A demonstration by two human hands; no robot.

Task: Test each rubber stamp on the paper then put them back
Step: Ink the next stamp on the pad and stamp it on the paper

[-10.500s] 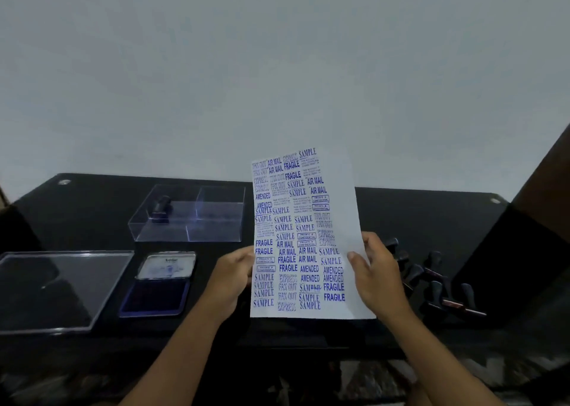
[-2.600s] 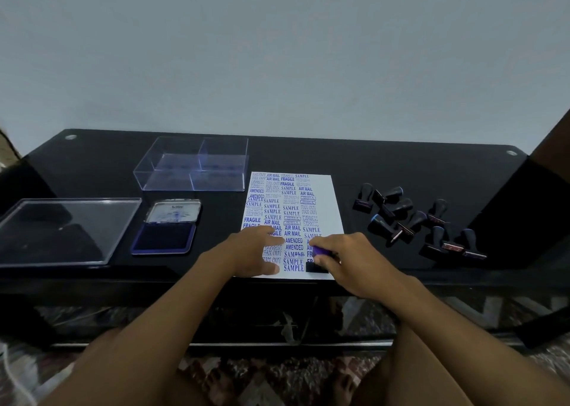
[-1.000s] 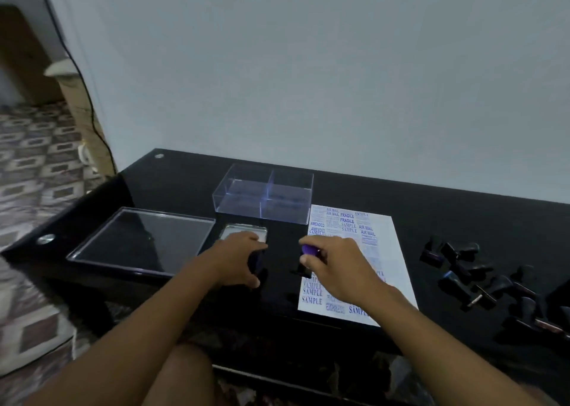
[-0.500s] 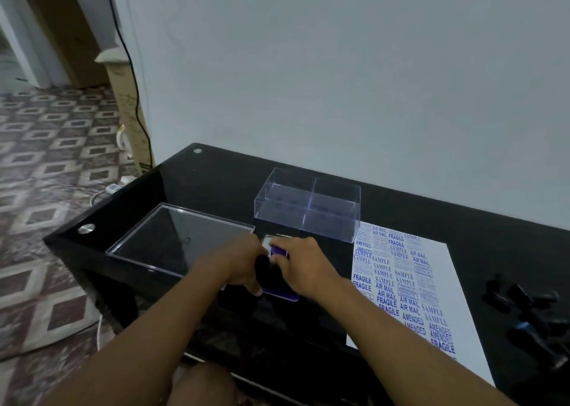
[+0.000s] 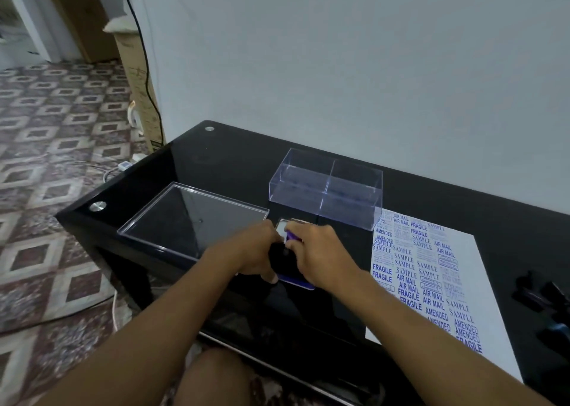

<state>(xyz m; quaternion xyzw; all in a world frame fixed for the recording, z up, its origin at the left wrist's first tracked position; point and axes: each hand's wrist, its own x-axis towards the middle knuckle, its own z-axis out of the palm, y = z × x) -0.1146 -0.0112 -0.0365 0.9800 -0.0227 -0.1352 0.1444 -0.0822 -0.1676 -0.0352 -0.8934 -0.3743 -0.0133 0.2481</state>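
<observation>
Since the earlier frames both hands have left the paper (image 5: 438, 270) and come together over the ink pad (image 5: 296, 280), left of the sheet on the black table (image 5: 216, 162). Behind it stands the clear box (image 5: 327, 186), with its lid (image 5: 185, 214) to the left. The left hand (image 5: 249, 251) holds the pad's near edge while the right hand (image 5: 317, 254) pinches a purple-topped stamp (image 5: 291, 236) onto it; more stamps (image 5: 543, 291) lie right of the paper.

Left hand (image 5: 251, 253): forearm enters from 7 o'clock, palm down, fingers curled, thumb tip low. Right hand (image 5: 320, 256): forearm enters from 5 o'clock, knuckles up, fingers pinched together at 11 o'clock. Hands close together, nearly touching.
</observation>
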